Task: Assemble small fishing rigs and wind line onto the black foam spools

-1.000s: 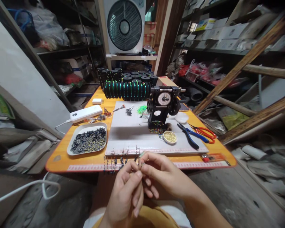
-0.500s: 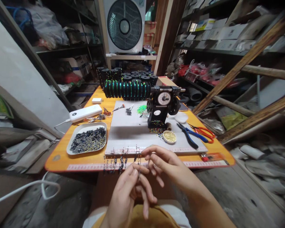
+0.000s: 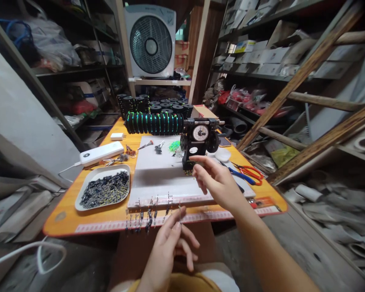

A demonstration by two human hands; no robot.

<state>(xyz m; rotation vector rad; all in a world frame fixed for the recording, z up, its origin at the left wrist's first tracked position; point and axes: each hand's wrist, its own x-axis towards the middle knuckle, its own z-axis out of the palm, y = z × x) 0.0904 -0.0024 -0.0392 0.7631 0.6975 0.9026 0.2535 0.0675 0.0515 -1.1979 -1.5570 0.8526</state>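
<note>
Left hand (image 3: 168, 243): fingers curled, hold unclear
Right hand (image 3: 218, 182): fingers released, above board (image 3: 161, 184)
Reach: likely fetching, next calling for precise pinch

Left hand (image 3: 169, 248): bare, five-fingered. Right hand (image 3: 216, 183): bare. Right forearm (image 3: 258, 235): bare, slender. Garment at lap (image 3: 187, 282): mustard yellow, cloth, partly visible. White cloth (image 3: 224, 280): beside the yellow, lower edge of view.

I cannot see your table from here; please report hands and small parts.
Left hand by small parts, grip unclear; right hand open over white board. Parts lined along table edge. Right hand partly hides blue pliers.
</note>
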